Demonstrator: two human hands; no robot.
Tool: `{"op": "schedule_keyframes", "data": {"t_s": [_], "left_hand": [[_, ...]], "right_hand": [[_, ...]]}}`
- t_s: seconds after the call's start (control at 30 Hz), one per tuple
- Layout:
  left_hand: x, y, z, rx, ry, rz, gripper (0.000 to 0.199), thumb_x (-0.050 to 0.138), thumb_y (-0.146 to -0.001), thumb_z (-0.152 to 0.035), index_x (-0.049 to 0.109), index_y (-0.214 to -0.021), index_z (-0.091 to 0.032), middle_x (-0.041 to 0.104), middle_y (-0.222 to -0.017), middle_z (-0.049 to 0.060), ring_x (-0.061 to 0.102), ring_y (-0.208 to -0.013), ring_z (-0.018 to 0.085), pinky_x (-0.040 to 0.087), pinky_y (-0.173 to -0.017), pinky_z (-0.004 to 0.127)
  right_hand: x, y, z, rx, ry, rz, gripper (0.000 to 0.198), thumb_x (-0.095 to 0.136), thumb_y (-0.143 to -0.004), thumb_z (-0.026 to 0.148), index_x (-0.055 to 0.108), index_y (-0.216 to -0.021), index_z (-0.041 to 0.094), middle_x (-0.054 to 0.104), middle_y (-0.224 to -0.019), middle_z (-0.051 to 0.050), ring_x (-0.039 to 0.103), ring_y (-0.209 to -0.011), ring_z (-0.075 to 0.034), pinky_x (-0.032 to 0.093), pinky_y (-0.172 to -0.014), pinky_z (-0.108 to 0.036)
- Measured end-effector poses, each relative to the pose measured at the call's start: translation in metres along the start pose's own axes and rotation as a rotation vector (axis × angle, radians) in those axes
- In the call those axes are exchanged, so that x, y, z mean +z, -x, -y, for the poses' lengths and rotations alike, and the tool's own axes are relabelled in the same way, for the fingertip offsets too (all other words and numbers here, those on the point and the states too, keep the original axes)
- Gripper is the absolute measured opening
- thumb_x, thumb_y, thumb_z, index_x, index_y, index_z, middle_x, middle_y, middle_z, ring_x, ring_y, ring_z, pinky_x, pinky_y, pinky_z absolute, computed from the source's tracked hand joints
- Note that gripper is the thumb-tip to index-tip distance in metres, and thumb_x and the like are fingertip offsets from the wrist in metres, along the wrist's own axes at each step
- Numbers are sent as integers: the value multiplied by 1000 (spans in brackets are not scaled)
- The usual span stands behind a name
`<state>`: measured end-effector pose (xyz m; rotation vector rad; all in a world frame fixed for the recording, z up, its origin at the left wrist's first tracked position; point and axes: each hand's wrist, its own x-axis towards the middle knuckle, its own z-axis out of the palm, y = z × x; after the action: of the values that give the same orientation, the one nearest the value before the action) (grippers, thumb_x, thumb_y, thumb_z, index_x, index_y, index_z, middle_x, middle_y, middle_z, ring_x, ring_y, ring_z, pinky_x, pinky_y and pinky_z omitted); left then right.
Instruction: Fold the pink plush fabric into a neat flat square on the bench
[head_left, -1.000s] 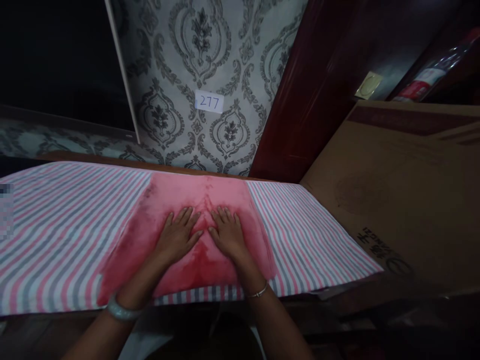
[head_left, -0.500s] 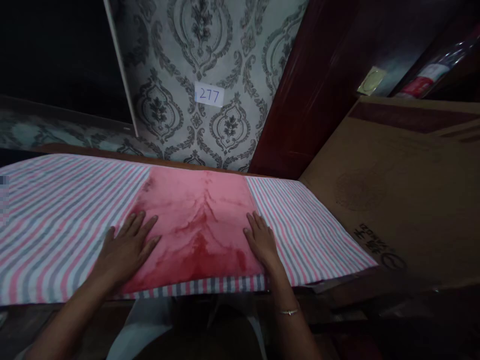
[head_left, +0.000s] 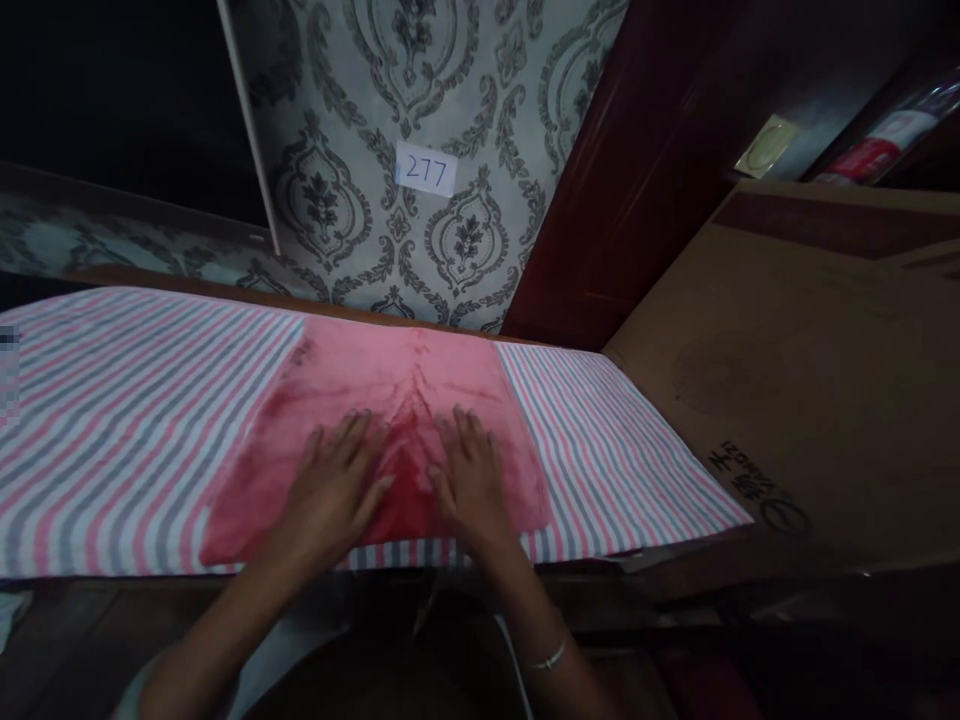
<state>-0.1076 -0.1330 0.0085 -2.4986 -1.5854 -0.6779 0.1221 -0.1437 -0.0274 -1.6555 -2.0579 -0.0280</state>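
Observation:
A pink plush towel (head_left: 360,385) lies flat on a pink, grey and white striped cloth (head_left: 135,420) that covers a long table. My left hand (head_left: 337,490) rests palm down on the towel's near middle, fingers spread. My right hand (head_left: 472,475) lies flat beside it, a little to the right, fingers apart too. Both hands are blurred. A thin bracelet shows on my right wrist. Neither hand holds anything.
Patterned grey wallpaper with a paper label reading 277 (head_left: 425,170) stands behind the table. A dark red wooden door frame (head_left: 600,200) rises at the right. A large cardboard sheet (head_left: 810,370) leans beside the table's right end. A dark window fills the upper left.
Half a second ago my hands lay apart at the towel's left and right edges; now both have slid back together onto its near middle.

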Motion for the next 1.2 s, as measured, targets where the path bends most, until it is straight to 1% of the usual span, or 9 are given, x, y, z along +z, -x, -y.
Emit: {"op": "schedule_keyframes", "data": {"t_s": [0.1,0.23,0.37,0.57,0.77,0.9,1.0,1.1,1.2], "left_hand": [[26,-4,-18,48,-62,48,59,41,-95,-46,53,-144,-15,45,-154,19,39,-145,37,28,-116,62],[49,3,-11,56,-126,48,61,39,-95,-47,53,-144,-12,44,-155,21,39,-145,38,27,-115,63],[49,6,-8,57,-126,29,61,38,-95,-48,52,-145,-15,44,-155,18,39,-145,36,27,-116,61],[49,4,-9,53,-139,63,61,38,-96,-47,50,-147,-15,41,-157,19,36,-147,36,26,-117,61],[57,12,16,52,-93,86,65,41,-95,-54,45,-150,-21,34,-161,14,29,-150,34,15,-120,63],[54,25,46,13,-141,68,65,40,-95,-54,44,-151,-21,31,-163,14,24,-152,34,11,-120,64],[44,35,66,-36,-178,43,66,36,-96,-54,45,-150,-17,31,-163,16,23,-152,36,13,-120,65],[27,43,80,-118,-208,43,65,32,-97,-51,45,-150,-15,32,-162,16,25,-151,37,17,-117,67],[14,46,88,-215,-184,73,64,31,-97,-50,44,-150,-16,36,-161,14,31,-148,37,29,-114,65]], "right_hand": [[7,-7,26,-29,-3,129,62,44,-100,42,29,-158,25,20,-168,-5,13,-155,-28,13,-122,-57],[8,-5,28,-10,24,159,58,43,-101,41,35,-156,24,25,-166,-4,16,-154,-27,12,-123,-55],[6,-3,27,-5,33,161,57,42,-101,41,36,-155,24,24,-166,-4,16,-154,-26,13,-123,-54],[4,-4,29,6,11,160,57,44,-100,40,37,-155,24,27,-165,-4,17,-154,-26,14,-122,-54],[-9,-4,22,22,20,179,54,44,-101,37,40,-154,24,32,-163,-3,24,-152,-24,19,-122,-47],[-16,2,12,74,60,166,53,44,-100,35,43,-152,23,36,-162,-6,28,-151,-24,22,-121,-46],[-15,10,1,110,75,117,52,43,-100,33,46,-150,22,39,-160,-8,30,-150,-25,23,-120,-47],[-10,18,-13,136,79,54,52,43,-99,32,47,-150,23,40,-159,-7,31,-149,-26,24,-119,-49],[-7,25,-28,146,102,16,53,42,-99,33,46,-150,22,40,-159,-8,30,-149,-26,24,-119,-51]]}}
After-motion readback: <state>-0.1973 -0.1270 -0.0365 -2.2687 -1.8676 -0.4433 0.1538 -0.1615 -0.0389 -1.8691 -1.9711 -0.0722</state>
